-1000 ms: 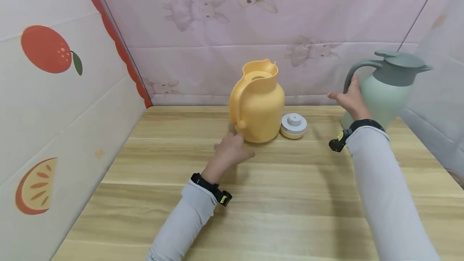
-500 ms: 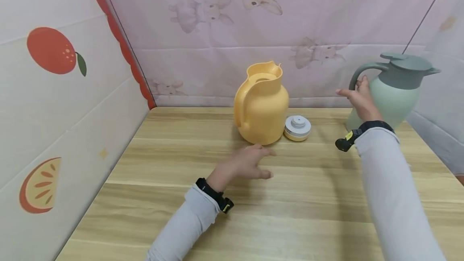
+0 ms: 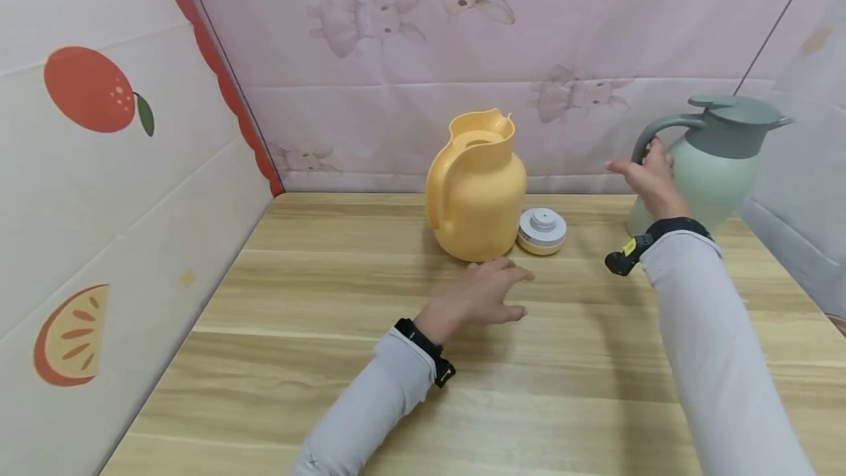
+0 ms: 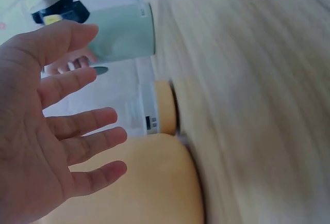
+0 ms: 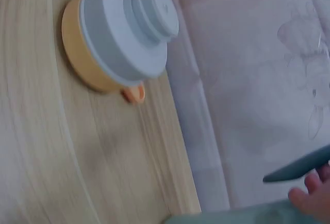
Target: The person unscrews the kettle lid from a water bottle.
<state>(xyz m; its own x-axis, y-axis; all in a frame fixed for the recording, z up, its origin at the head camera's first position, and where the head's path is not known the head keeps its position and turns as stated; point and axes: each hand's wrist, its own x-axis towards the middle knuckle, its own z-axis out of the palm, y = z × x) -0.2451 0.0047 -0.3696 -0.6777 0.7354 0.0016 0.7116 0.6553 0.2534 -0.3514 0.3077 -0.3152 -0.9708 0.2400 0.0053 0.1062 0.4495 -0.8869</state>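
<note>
– What's at the left end?

– The yellow jug [image 3: 485, 200], upright on the table [image 3: 284, 373] with its mouth uncovered. The left hand [image 3: 477, 296] hovers in front of its base, fingers spread and relaxed, holding nothing.

– How should that hand work, then?

– It looks to me like a reach across the front of the jug. I'd lift the knuckles a little and swing the arm wide, so no finger clips the base.

– And to the right of that?

– The lid [image 3: 542, 233], lying grey side up just beside the yellow jug; I can't tell whether they touch. The fingertips point past its front edge, so a low sweep could knock it. Better to pass it with room.

– Then the far right?

– The right hand [image 3: 654, 184] has its fingers inside the handle [image 3: 670, 121] of the green jug [image 3: 717, 178], the thumb sticking out to the left. Whether it really grips, I cannot tell. The jug looks upright.

– Any advice there?

– If it's to bear weight, wrap the thumb round first. A jug that round would probably swing on loose fingers.
</note>
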